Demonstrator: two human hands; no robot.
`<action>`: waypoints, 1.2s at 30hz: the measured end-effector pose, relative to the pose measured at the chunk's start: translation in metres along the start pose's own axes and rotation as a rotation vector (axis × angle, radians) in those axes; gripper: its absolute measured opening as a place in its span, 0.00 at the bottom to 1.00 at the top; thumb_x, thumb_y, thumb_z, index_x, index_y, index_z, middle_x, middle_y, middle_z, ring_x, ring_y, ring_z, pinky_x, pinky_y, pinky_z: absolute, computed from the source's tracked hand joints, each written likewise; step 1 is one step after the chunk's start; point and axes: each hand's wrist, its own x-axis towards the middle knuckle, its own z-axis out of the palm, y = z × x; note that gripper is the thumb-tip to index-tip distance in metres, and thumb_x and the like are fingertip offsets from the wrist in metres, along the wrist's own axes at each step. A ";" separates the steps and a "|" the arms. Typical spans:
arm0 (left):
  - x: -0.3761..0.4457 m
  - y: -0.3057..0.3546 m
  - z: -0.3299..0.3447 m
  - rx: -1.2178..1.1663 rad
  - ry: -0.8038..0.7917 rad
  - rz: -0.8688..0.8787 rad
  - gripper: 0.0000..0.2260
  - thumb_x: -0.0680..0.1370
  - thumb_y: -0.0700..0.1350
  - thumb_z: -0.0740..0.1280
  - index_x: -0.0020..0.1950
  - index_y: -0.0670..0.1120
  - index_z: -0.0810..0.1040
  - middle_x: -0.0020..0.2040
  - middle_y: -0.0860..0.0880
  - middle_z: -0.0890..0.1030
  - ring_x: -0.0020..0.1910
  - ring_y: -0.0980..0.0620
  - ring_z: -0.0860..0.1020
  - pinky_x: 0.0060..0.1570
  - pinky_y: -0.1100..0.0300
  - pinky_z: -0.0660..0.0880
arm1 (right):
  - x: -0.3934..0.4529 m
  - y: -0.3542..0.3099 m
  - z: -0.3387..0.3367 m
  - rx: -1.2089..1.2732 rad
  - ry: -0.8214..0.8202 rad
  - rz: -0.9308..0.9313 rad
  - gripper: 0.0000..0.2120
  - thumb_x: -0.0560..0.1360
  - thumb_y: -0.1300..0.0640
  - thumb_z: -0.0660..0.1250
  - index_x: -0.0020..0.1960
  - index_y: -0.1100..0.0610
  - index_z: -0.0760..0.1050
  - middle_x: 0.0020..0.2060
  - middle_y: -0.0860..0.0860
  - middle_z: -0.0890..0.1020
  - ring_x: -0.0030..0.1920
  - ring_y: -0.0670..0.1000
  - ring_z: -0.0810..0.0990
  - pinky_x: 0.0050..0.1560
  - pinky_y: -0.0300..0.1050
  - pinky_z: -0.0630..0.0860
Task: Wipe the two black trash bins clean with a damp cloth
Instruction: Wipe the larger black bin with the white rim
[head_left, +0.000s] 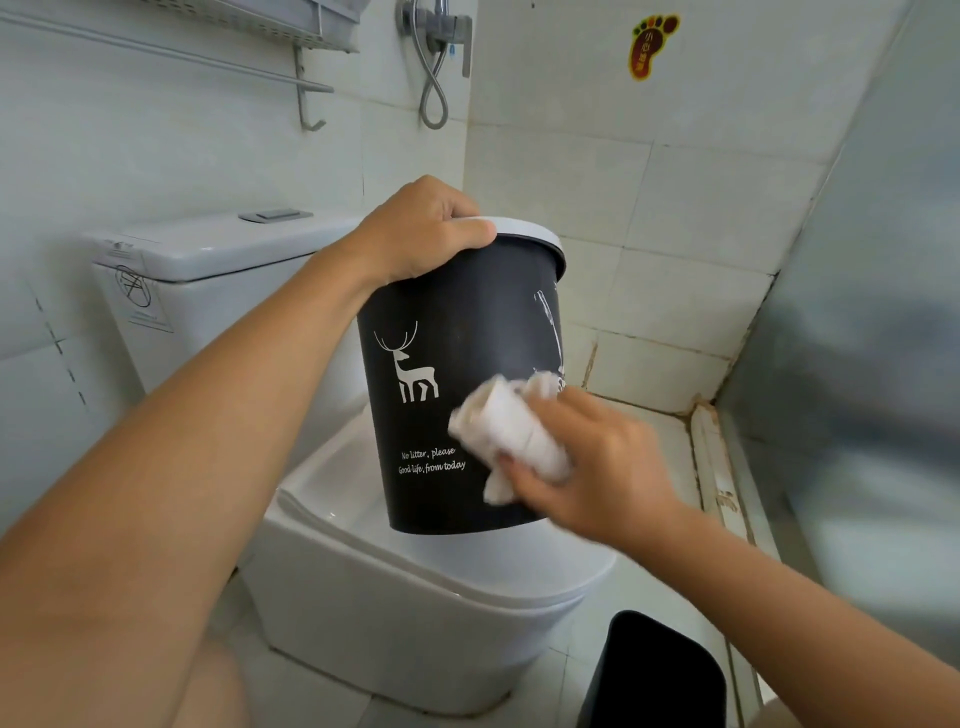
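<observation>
Bin 1 (457, 374), gripped at its rim by the left hand (415, 234), is mid-wipe; the right hand's (597, 467) fingers clutch the cloth (511, 436) against it. Bin 2 (654, 675), on the near floor, looks not yet wiped.

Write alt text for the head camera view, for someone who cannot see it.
A person's left hand grips the white rim of a black trash bin with a white deer print, holding it above a closed white toilet, while the right hand presses a bunched white cloth to its side. A second black bin stands on the tiled floor, lower right.
</observation>
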 end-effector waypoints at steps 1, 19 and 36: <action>0.000 0.000 0.000 -0.001 0.001 0.000 0.19 0.76 0.52 0.66 0.33 0.42 0.64 0.29 0.53 0.60 0.32 0.51 0.60 0.36 0.54 0.56 | -0.011 -0.001 0.000 -0.018 -0.061 -0.105 0.22 0.72 0.39 0.72 0.61 0.50 0.82 0.45 0.48 0.80 0.40 0.56 0.80 0.34 0.49 0.77; -0.007 0.004 -0.002 -0.026 -0.034 0.045 0.20 0.76 0.51 0.66 0.31 0.49 0.58 0.29 0.53 0.58 0.31 0.52 0.58 0.37 0.52 0.55 | 0.026 0.009 -0.009 -0.105 -0.081 -0.222 0.21 0.71 0.38 0.72 0.58 0.47 0.83 0.41 0.47 0.79 0.38 0.55 0.79 0.31 0.44 0.72; -0.007 -0.005 -0.008 -0.065 -0.018 0.014 0.21 0.77 0.50 0.67 0.32 0.41 0.63 0.31 0.47 0.60 0.33 0.49 0.60 0.36 0.53 0.55 | -0.016 -0.004 -0.003 -0.076 -0.171 -0.247 0.24 0.71 0.38 0.74 0.61 0.49 0.82 0.44 0.46 0.80 0.39 0.53 0.79 0.33 0.44 0.74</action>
